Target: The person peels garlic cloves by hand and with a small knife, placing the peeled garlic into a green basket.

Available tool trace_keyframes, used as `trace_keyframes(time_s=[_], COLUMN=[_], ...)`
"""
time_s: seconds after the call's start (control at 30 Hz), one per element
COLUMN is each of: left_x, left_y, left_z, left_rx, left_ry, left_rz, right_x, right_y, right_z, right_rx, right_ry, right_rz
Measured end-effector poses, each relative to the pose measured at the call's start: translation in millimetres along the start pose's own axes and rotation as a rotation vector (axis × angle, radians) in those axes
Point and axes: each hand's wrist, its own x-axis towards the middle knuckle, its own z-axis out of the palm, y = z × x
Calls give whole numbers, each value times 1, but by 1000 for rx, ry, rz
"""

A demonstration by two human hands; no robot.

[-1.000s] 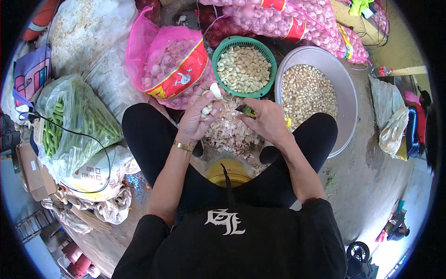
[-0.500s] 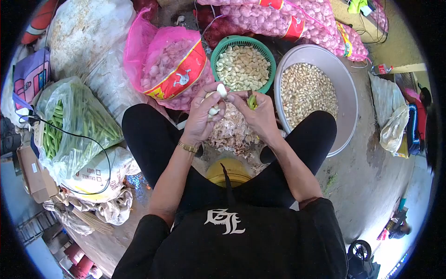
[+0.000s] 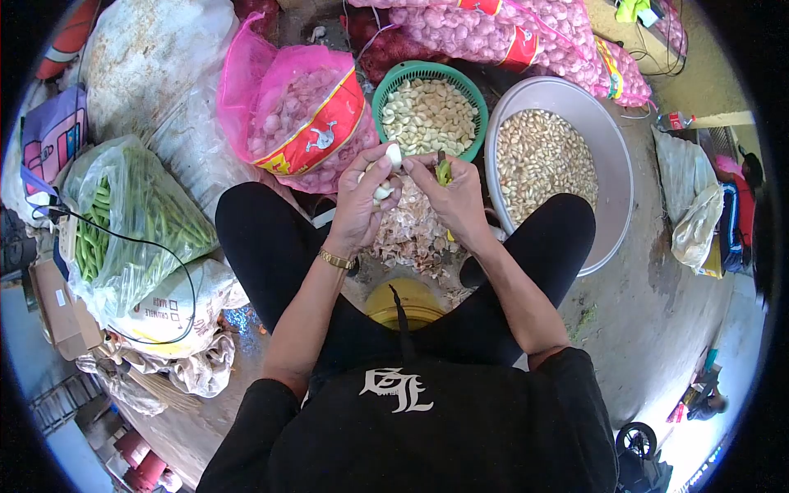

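My left hand (image 3: pixel 362 205) holds several garlic cloves, with one pale clove (image 3: pixel 394 154) pinched up at the fingertips. My right hand (image 3: pixel 456 197) grips a small knife with a green handle (image 3: pixel 444 171), its tip close to that clove. Both hands meet above a heap of papery garlic skins (image 3: pixel 407 234) lying between my knees. Just beyond the hands stands a green basket (image 3: pixel 382 94) of peeled cloves.
A large metal basin (image 3: pixel 608 156) of garlic cloves sits to the right. A pink mesh sack of garlic (image 3: pixel 296 115) lies at the left, more sacks (image 3: pixel 509 33) behind. A plastic bag of green beans (image 3: pixel 123 222) is far left. A yellow stool (image 3: pixel 415 300) shows below me.
My right hand has risen from the skin heap to meet my left hand, bringing the knife up to the clove. Left hand lifted slightly toward the basket.
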Motion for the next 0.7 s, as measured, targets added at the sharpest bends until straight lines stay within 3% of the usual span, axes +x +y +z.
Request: trace_keyframes(time_s=[0.6,0.7], left_x=[3,3], left_y=[-7,-7], left_z=[1,2], left_rx=[4,132], left_ry=[1,63], left_rz=[-23,-9], right_x=[5,4], right_y=[-3,4], right_z=[0,-2], right_rx=[-118,-198], right_ry=[71,62], right_rz=[-30,-68])
